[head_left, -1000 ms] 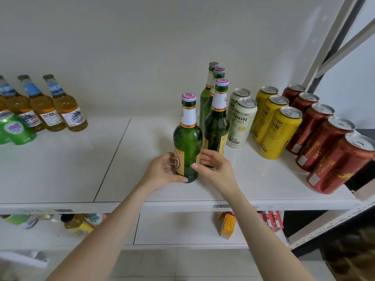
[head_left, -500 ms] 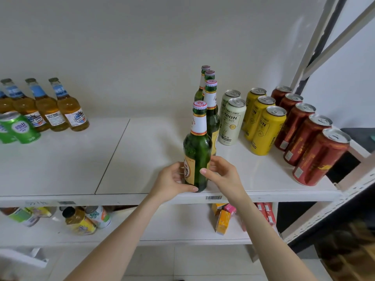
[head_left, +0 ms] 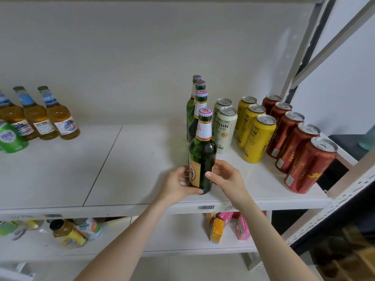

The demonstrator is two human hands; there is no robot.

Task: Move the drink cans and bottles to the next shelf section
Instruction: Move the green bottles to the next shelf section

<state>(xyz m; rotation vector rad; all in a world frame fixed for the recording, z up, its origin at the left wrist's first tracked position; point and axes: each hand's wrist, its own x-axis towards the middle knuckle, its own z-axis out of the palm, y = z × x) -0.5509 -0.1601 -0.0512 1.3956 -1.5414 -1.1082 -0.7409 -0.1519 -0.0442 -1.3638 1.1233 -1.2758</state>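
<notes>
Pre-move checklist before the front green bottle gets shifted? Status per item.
1. Both hands on the front green bottle: ok, left hand and right hand wrap its lower body.
2. Bottle upright: ok.
3. Cap on: ok.
4. Clear of the cream cans on its right: ok, gap visible.
5. Clear of the green bottle behind: cannot tell, they overlap in view.
6. Bare room on the shelf to the left: ok.
</notes>
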